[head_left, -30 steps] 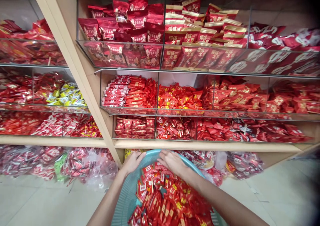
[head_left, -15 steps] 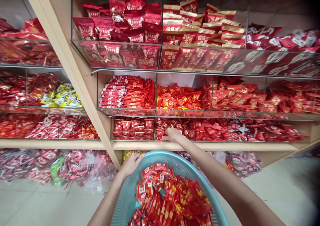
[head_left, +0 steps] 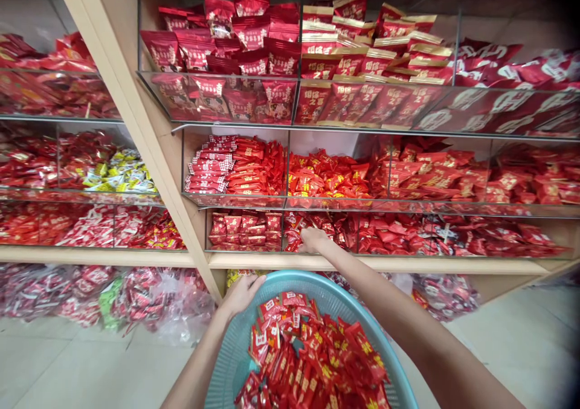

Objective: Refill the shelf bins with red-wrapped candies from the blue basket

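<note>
My left hand (head_left: 243, 295) grips the upper left rim of a teal plastic basket (head_left: 218, 360). Inside the basket lies a heap of small red wrapped candies (head_left: 312, 360), some with yellow or white print. My right hand (head_left: 312, 240) reaches over the basket into a bottom-shelf bin holding dark red candy packets (head_left: 333, 225). Its fingers are curled down among those packets; whatever they pinch is hidden behind the hand. Beside it on the left is a bin of neatly stacked red packets (head_left: 247, 231).
Clear acrylic fronts (head_left: 235, 201) and dividers edge the shelf bins, all filled with red packets. A wooden upright (head_left: 149, 155) stands at left, and a wooden ledge (head_left: 435, 265) runs below the bins. Plastic bags of candy (head_left: 158, 303) lie on the tiled floor under the shelves.
My right hand's fingers, stretched leftward before, are now curled down into the packets. The whole view has shifted slightly, and my left hand keeps its hold on the basket rim.
</note>
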The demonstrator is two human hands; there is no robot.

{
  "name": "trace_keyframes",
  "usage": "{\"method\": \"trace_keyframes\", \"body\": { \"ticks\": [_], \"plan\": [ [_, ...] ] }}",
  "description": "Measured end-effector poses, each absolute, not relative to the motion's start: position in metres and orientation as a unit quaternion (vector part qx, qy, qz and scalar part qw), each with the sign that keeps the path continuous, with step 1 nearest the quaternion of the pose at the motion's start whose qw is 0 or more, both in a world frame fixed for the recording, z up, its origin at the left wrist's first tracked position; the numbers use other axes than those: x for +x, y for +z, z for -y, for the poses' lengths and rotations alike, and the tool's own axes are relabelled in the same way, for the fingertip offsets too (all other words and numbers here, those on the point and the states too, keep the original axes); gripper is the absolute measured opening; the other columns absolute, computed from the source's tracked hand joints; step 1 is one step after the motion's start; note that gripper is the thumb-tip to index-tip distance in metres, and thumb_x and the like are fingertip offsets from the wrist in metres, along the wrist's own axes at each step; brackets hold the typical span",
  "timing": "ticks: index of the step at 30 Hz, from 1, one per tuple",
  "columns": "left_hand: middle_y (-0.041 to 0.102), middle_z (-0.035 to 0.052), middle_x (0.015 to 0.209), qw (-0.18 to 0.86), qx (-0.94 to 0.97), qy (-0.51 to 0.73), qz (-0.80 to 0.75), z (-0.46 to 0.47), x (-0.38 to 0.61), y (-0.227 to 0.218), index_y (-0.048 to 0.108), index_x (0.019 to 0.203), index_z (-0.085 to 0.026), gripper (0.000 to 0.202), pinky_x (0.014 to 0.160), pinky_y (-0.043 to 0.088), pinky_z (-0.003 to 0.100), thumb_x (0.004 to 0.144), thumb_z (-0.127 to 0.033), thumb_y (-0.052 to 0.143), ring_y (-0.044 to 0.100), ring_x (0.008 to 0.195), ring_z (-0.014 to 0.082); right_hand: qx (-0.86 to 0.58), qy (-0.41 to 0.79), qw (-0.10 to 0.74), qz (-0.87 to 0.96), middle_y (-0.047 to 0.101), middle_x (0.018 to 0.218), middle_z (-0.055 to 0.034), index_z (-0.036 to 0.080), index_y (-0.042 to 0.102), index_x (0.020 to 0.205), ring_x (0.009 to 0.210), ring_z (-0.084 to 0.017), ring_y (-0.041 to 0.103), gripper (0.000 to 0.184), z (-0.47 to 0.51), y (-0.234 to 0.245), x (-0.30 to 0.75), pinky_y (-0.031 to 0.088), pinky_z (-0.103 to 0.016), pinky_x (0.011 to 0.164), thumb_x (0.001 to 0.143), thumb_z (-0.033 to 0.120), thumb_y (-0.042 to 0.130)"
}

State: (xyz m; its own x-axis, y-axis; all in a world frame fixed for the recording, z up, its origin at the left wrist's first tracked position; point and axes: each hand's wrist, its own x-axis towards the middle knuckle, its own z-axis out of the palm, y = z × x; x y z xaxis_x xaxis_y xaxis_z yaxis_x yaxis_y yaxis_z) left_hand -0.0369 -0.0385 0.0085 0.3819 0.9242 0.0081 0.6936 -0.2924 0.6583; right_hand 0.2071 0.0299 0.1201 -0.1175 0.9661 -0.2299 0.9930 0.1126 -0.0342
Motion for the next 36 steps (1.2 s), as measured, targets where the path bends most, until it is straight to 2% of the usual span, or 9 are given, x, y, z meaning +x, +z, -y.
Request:
{"method": "trace_keyframes", "body": {
  "ticks": [5,12,18,22,26,28,30,33,36],
  "plan": [
    [0.059,-0.0014,0.064,0.289,0.78,0.192,-0.52,0.038,-0.037,0.009,0.056,0.066,-0.018,0.055,0.062,0.034,0.021,0.09,-0.058,0.028,0.052,0.062,0.014,0.641,-0.104,0.085,-0.756,0.069,0.102,-0.0156,0.014,0.07,0.094,0.095,-0.029,0.064,0.032,-0.024,0.134,0.216,0.049,-0.033,0.072,0.068,0.031,0.066],
    [0.061,-0.0008,0.066,0.291,0.78,0.192,-0.519,0.038,-0.036,0.009,0.057,0.067,-0.018,0.055,0.062,0.035,0.021,0.09,-0.058,0.028,0.052,0.062,0.0136,0.598,-0.16,0.052,-0.784,0.071,0.087,-0.0057,0.019,0.071,0.09,0.076,-0.019,0.062,0.025,-0.02,0.133,0.236,0.041,-0.025,0.062,0.071,0.032,0.06],
    [0.061,-0.0009,0.067,0.298,0.775,0.19,-0.525,0.038,-0.036,0.009,0.059,0.069,-0.018,0.055,0.063,0.036,0.021,0.09,-0.058,0.029,0.053,0.064,0.014,0.551,-0.219,0.001,-0.805,0.069,0.075,-0.0019,0.019,0.071,0.086,0.068,-0.016,0.058,0.022,-0.018,0.124,0.245,0.038,-0.023,0.06,0.072,0.031,0.059],
    [0.059,-0.0013,0.064,0.294,0.777,0.192,-0.522,0.037,-0.035,0.009,0.058,0.067,-0.017,0.055,0.062,0.035,0.022,0.089,-0.058,0.029,0.051,0.061,0.0137,0.524,-0.25,-0.047,-0.813,0.066,0.073,-0.0014,0.017,0.068,0.077,0.061,-0.014,0.057,0.025,-0.017,0.118,0.252,0.038,-0.023,0.059,0.079,0.035,0.051],
    [0.057,-0.0015,0.062,0.29,0.779,0.191,-0.523,0.037,-0.035,0.009,0.057,0.066,-0.018,0.055,0.061,0.034,0.022,0.09,-0.059,0.028,0.051,0.061,0.0137,0.514,-0.304,-0.127,-0.792,0.052,0.056,0.0035,0.017,0.053,0.064,0.047,-0.011,0.052,0.038,-0.018,0.106,0.261,0.036,-0.023,0.052,0.085,0.044,0.038],
    [0.056,-0.0015,0.062,0.289,0.778,0.191,-0.523,0.037,-0.035,0.01,0.057,0.066,-0.018,0.056,0.06,0.033,0.022,0.089,-0.059,0.028,0.05,0.061,0.0138,0.513,-0.339,-0.192,-0.765,0.043,0.047,0.0059,0.019,0.046,0.059,0.044,-0.011,0.05,0.04,-0.017,0.102,0.265,0.034,-0.023,0.05,0.083,0.051,0.04],
    [0.056,-0.0017,0.062,0.29,0.778,0.191,-0.524,0.038,-0.035,0.011,0.056,0.066,-0.018,0.056,0.06,0.033,0.022,0.089,-0.059,0.027,0.05,0.061,0.014,0.517,-0.365,-0.253,-0.732,0.04,0.043,0.007,0.02,0.044,0.058,0.043,-0.011,0.047,0.041,-0.014,0.1,0.267,0.033,-0.023,0.049,0.079,0.055,0.045],
    [0.055,-0.0021,0.061,0.292,0.776,0.188,-0.527,0.038,-0.034,0.012,0.056,0.065,-0.018,0.055,0.06,0.033,0.022,0.089,-0.06,0.028,0.049,0.061,0.014,0.531,-0.419,-0.323,-0.662,0.044,0.043,0.0072,0.019,0.051,0.066,0.043,-0.009,0.043,0.041,-0.003,0.105,0.269,0.031,-0.022,0.048,0.075,0.059,0.052],
    [0.054,-0.0025,0.06,0.295,0.773,0.183,-0.531,0.038,-0.034,0.013,0.056,0.065,-0.018,0.056,0.059,0.032,0.022,0.088,-0.061,0.028,0.048,0.06,0.0135,0.524,-0.498,-0.358,-0.591,0.047,0.045,0.0071,0.018,0.052,0.069,0.043,-0.007,0.039,0.041,0.014,0.111,0.267,0.027,-0.02,0.044,0.071,0.058,0.062]
  ]
}}
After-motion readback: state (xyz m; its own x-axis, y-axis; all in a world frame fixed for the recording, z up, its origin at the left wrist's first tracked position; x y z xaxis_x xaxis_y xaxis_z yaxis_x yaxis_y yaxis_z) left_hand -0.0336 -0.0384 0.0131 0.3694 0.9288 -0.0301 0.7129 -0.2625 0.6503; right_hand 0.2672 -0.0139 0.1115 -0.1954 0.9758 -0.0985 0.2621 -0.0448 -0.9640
